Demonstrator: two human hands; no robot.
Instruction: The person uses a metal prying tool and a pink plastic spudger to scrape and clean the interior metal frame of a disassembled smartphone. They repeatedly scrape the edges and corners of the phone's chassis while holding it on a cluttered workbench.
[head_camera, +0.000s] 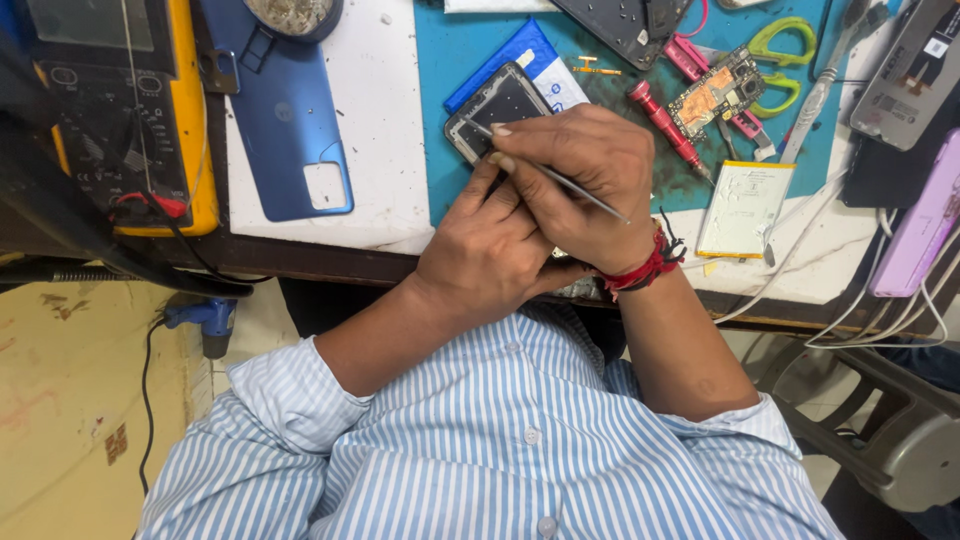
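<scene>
Right hand (585, 185) pinches tweezers (555, 178) over opened phone (497, 108); left hand (485, 250), just below the phone, grips its edge; keep tips steady, pressure light

Bright, even light; sharp, soft shadows

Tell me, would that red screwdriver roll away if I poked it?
Probably. The red screwdriver has a round barrel-like handle and lies loose on the teal mat, so a sideways poke would likely roll it. It looks small, so probably light. Its thin tip could prick, so handle it gently.
</scene>
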